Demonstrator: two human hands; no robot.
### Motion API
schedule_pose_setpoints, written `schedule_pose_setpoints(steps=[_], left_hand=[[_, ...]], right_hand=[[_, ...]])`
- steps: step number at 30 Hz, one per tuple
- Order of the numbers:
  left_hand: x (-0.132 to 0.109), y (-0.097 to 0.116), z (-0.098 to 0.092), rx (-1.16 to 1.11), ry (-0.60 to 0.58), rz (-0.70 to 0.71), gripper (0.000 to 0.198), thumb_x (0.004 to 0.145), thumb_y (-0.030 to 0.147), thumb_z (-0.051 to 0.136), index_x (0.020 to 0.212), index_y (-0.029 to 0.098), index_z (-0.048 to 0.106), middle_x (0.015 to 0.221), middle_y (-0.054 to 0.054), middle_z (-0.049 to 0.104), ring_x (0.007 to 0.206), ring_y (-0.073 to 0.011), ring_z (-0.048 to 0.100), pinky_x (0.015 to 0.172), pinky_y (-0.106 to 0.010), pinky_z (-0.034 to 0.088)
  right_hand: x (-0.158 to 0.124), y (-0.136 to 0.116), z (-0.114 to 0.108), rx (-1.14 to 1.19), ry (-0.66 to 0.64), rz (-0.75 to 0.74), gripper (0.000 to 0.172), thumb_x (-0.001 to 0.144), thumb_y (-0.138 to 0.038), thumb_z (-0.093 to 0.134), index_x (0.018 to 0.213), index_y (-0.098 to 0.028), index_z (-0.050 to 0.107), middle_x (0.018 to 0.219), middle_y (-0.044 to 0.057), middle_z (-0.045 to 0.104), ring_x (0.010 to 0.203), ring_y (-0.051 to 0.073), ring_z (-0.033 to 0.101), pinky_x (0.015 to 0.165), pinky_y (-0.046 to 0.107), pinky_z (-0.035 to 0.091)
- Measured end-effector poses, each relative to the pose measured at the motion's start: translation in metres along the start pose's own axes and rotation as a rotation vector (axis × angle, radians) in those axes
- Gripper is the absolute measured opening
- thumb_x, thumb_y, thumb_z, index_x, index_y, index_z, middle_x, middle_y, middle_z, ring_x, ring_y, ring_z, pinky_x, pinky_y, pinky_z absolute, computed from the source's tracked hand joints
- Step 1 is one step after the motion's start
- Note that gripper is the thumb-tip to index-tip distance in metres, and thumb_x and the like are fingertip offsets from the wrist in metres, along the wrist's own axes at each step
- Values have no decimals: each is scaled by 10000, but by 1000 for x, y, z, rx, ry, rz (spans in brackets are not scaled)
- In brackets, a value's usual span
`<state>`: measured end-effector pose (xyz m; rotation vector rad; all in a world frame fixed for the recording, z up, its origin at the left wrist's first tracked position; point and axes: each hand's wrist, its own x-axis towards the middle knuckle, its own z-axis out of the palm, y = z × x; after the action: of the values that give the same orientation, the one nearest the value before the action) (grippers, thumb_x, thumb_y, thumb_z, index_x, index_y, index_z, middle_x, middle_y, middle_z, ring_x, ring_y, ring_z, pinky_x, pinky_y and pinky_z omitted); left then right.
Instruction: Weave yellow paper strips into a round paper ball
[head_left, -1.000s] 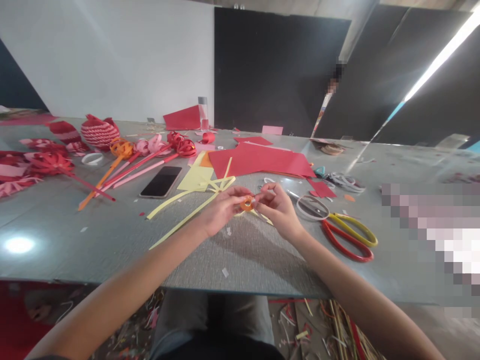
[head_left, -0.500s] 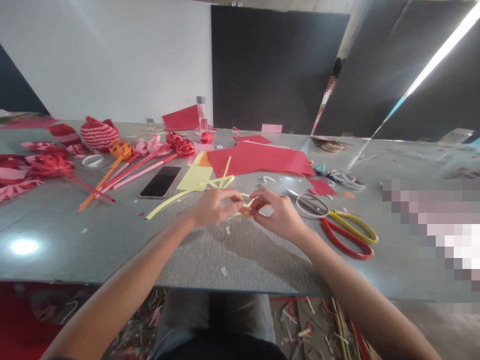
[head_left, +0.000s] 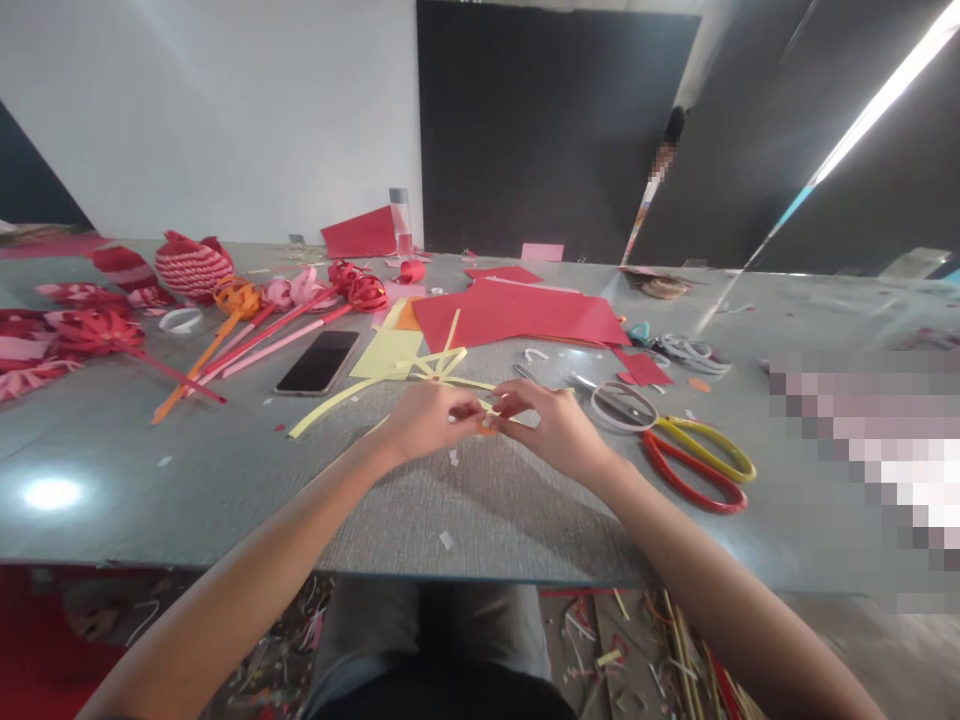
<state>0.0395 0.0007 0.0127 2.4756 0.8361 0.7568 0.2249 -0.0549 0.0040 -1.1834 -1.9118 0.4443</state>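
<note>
My left hand (head_left: 429, 420) and my right hand (head_left: 551, 428) meet over the grey table (head_left: 225, 470), fingertips pinched together on a small orange paper coil (head_left: 486, 428) that is mostly hidden between them. Yellow paper strips (head_left: 352, 392) fan out on the table just behind and to the left of my hands. Both hands rest low, close to the tabletop.
Scissors with red and yellow handles (head_left: 694, 462) lie right of my right hand beside a tape ring (head_left: 624, 408). A black phone (head_left: 317, 362), red paper sheets (head_left: 517, 316), yellow paper (head_left: 390, 352) and paper flowers on sticks (head_left: 247, 315) spread across the back. Paper scraps litter the floor.
My hands dropped closer to the table and closed tighter around the orange coil, which now shows less. The view shifted slightly downward.
</note>
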Motion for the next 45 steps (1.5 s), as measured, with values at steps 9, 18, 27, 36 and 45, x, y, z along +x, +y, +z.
schedule_pose_setpoints(steps=[9, 18, 27, 36, 45], left_hand=[[1, -5, 1, 37, 62, -22, 204, 772, 337, 526, 767, 211, 686, 656, -29, 669, 557, -131, 536, 546, -252, 349], [2, -9, 2, -252, 73, -73, 184, 756, 325, 555, 835, 207, 673, 792, -66, 693, 700, -173, 618, 608, -269, 427], [4, -5, -3, -476, 70, -218, 247, 713, 267, 580, 941, 175, 598, 786, -46, 705, 610, -123, 592, 519, -236, 385], [4, -4, 2, -448, 136, -233, 225, 713, 280, 604, 914, 184, 578, 787, -47, 689, 678, -152, 617, 546, -244, 412], [0, 1, 15, -449, 97, -161, 196, 741, 283, 601, 917, 203, 570, 770, -39, 693, 683, -170, 634, 591, -281, 432]], right_hand=[[2, 6, -3, 66, 8, 138, 176, 714, -158, 594, 883, -207, 588, 720, 6, 672, 690, 147, 643, 659, 295, 476], [5, 13, -4, 24, 43, 188, 120, 688, -190, 594, 808, -196, 598, 688, 4, 640, 635, 134, 604, 615, 283, 453], [4, 22, -4, -35, 15, 243, 138, 672, -174, 588, 803, -209, 616, 666, 8, 650, 613, 147, 602, 596, 287, 459], [5, 22, 0, -67, 98, 129, 199, 766, -181, 526, 918, -244, 638, 930, 52, 689, 883, 210, 639, 792, 377, 467], [5, 6, 8, 422, 120, 250, 375, 633, -348, 702, 913, -199, 502, 734, 27, 669, 698, 168, 641, 637, 313, 498]])
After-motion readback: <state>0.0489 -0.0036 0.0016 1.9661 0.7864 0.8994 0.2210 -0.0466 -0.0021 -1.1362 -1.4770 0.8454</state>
